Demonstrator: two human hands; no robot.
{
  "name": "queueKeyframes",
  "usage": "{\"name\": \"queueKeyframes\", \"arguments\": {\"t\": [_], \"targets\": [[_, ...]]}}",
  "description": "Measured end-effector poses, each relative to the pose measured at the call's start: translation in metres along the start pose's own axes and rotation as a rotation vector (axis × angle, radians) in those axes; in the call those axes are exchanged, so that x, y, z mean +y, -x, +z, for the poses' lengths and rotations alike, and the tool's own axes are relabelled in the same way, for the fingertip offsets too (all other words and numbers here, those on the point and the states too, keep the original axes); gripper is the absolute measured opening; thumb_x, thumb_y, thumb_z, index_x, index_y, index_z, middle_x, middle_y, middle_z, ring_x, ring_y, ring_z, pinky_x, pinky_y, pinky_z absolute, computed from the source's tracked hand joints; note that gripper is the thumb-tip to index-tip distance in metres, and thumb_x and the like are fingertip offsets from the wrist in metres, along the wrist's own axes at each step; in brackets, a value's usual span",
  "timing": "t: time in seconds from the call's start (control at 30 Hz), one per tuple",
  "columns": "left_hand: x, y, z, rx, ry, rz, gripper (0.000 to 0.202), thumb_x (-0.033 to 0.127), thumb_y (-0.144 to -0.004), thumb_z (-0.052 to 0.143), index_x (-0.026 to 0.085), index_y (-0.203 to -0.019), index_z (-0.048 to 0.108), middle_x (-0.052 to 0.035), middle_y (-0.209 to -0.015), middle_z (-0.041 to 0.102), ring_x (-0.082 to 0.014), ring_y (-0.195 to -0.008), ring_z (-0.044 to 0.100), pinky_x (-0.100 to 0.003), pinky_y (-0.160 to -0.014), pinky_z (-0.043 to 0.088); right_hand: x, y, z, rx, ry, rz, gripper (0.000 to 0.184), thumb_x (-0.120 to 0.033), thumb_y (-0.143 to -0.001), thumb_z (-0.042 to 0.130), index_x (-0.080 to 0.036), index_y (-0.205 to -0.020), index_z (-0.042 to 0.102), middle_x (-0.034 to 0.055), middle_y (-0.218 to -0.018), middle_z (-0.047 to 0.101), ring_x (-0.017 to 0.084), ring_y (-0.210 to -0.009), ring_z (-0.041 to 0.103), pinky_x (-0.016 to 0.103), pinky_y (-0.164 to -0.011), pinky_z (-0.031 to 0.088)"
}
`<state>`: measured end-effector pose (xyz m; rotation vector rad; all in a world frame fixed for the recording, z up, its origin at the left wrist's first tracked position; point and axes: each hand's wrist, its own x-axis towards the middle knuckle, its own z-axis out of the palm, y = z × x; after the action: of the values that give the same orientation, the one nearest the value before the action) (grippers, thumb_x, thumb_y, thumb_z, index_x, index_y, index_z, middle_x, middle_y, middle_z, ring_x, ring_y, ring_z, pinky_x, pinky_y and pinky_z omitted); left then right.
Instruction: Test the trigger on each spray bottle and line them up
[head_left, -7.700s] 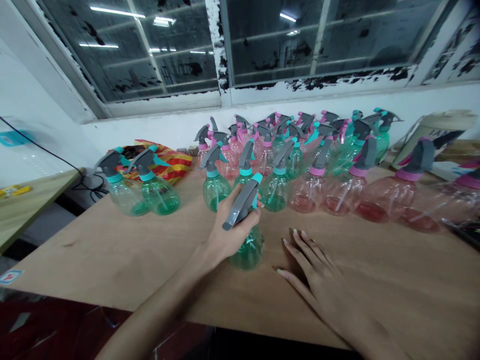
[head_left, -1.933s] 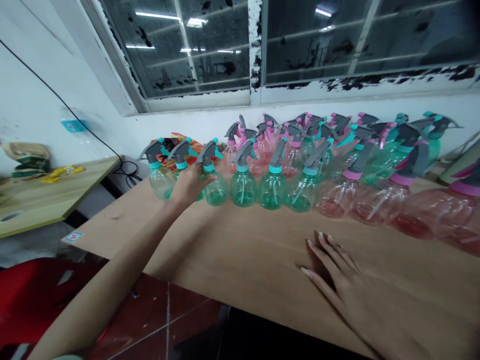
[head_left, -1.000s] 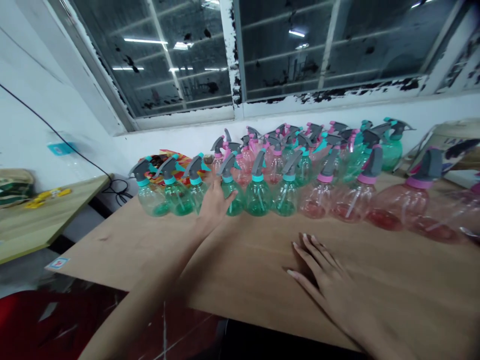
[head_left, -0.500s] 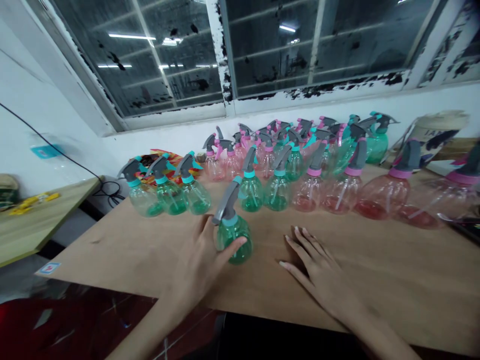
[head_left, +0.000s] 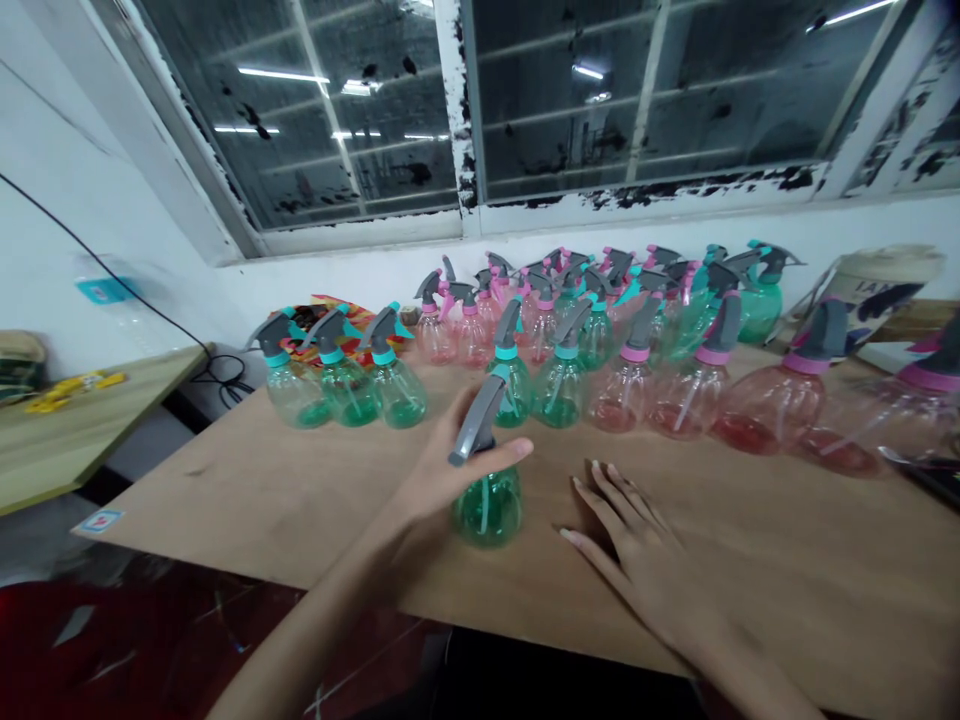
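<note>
A green spray bottle (head_left: 487, 510) with a grey trigger head stands upright near the front of the table. My left hand (head_left: 442, 470) is wrapped around its neck, the thumb stretched across the front just under the head. The other fingers are behind the bottle, mostly hidden. My right hand (head_left: 637, 550) lies flat on the tabletop to the right of this bottle, fingers apart, holding nothing. Just beyond my left hand, another green spray bottle (head_left: 514, 395) stands in a row with a green one (head_left: 559, 395) and several pink ones.
Three green spray bottles (head_left: 352, 395) stand at the left, before a red and yellow wrapper (head_left: 330, 350). Pink and green bottles crowd along the wall at the back. A white printed bag (head_left: 874, 285) is at the right. A second table (head_left: 90, 420) stands at the left.
My left hand has shifted up from the bottle's body to its neck, the thumb now crossing below the head. My right hand has stayed flat. The view has tilted slightly.
</note>
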<state>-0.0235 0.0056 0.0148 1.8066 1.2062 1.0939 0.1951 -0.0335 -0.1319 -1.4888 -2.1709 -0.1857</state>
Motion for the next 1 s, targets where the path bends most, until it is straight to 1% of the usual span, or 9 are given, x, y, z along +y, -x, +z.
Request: {"name": "queueKeyframes", "arguments": {"t": [0.07,0.17,0.3,0.47,0.57,0.7,0.83,0.9,1.0], "targets": [[-0.003,-0.004,0.005,-0.041,0.062,-0.001,0.045,0.037,-0.073,0.070,0.023,-0.115,0.059,-0.0078,-0.115,0.066,-0.0285,-0.102,0.064,-0.043,-0.090,0.050,0.000,-0.001,0.000,0.004,-0.011,-0.002,0.063,-0.058,-0.091,0.035,-0.014,-0.134,0.051,0.0126,-0.144,0.044,0.028,-0.136,0.036,0.049,-0.108,0.037],[-0.009,-0.005,0.011,-0.039,0.107,0.053,0.033,0.027,-0.080,0.061,0.023,-0.113,0.059,-0.0071,-0.125,0.062,-0.0251,-0.110,0.061,-0.043,-0.101,0.043,0.000,-0.001,-0.001,0.003,-0.020,0.000,0.063,-0.058,-0.091,0.038,-0.014,-0.133,0.052,0.0132,-0.144,0.044,0.028,-0.136,0.036,0.048,-0.108,0.037],[-0.014,-0.003,0.015,-0.022,0.075,0.096,0.040,0.018,-0.080,0.054,0.027,-0.119,0.057,-0.0030,-0.127,0.062,-0.0216,-0.112,0.060,-0.039,-0.102,0.042,0.000,-0.001,-0.001,0.008,0.008,-0.004,0.062,-0.058,-0.091,0.037,-0.015,-0.134,0.052,0.0126,-0.145,0.044,0.028,-0.135,0.037,0.048,-0.106,0.038],[-0.017,-0.002,0.014,-0.010,0.036,0.096,0.042,0.014,-0.080,0.052,0.029,-0.119,0.060,0.0001,-0.122,0.065,-0.0199,-0.111,0.060,-0.033,-0.099,0.043,0.000,-0.001,-0.002,0.026,0.038,-0.013,0.062,-0.058,-0.091,0.036,-0.016,-0.133,0.052,0.0113,-0.144,0.044,0.027,-0.135,0.038,0.047,-0.105,0.040],[-0.021,-0.002,0.015,0.004,0.041,0.076,0.038,0.014,-0.080,0.053,0.028,-0.114,0.064,-0.0008,-0.113,0.068,-0.0189,-0.102,0.063,-0.032,-0.093,0.045,-0.001,-0.001,-0.002,0.022,0.044,-0.015,0.062,-0.058,-0.091,0.035,-0.016,-0.133,0.053,0.0109,-0.144,0.045,0.027,-0.135,0.038,0.047,-0.105,0.040],[-0.024,-0.004,0.017,0.037,0.118,0.080,0.028,0.016,-0.078,0.056,0.025,-0.102,0.067,-0.0011,-0.096,0.069,-0.0172,-0.086,0.063,-0.030,-0.082,0.047,-0.001,-0.001,-0.002,0.010,0.010,0.002,0.062,-0.058,-0.091,0.036,-0.016,-0.133,0.052,0.0114,-0.144,0.045,0.027,-0.135,0.037,0.048,-0.107,0.038],[-0.020,-0.004,0.014,0.013,0.106,0.041,0.011,0.023,-0.076,0.059,0.022,-0.085,0.065,-0.0001,-0.081,0.064,-0.0170,-0.075,0.059,-0.029,-0.071,0.047,-0.002,-0.001,-0.001,0.013,-0.012,0.008,0.062,-0.058,-0.091,0.037,-0.015,-0.133,0.053,0.0117,-0.144,0.045,0.027,-0.136,0.036,0.048,-0.108,0.037],[-0.019,-0.002,0.013,-0.005,0.082,0.035,0.014,0.025,-0.077,0.058,0.023,-0.089,0.065,-0.0004,-0.081,0.064,-0.0182,-0.077,0.060,-0.032,-0.074,0.048,-0.002,-0.001,-0.001,0.014,-0.006,0.001,0.063,-0.058,-0.091,0.037,-0.015,-0.133,0.052,0.0120,-0.144,0.044,0.027,-0.136,0.037,0.048,-0.108,0.037],[-0.018,0.000,0.013,-0.020,0.086,0.038,0.028,0.023,-0.081,0.055,0.027,-0.106,0.065,-0.0018,-0.097,0.069,-0.0204,-0.092,0.063,-0.036,-0.089,0.047,-0.002,-0.001,-0.001,0.010,-0.012,0.007,0.063,-0.059,-0.091,0.037,-0.015,-0.134,0.051,0.0116,-0.144,0.044,0.028,-0.136,0.037,0.049,-0.108,0.037]]}}
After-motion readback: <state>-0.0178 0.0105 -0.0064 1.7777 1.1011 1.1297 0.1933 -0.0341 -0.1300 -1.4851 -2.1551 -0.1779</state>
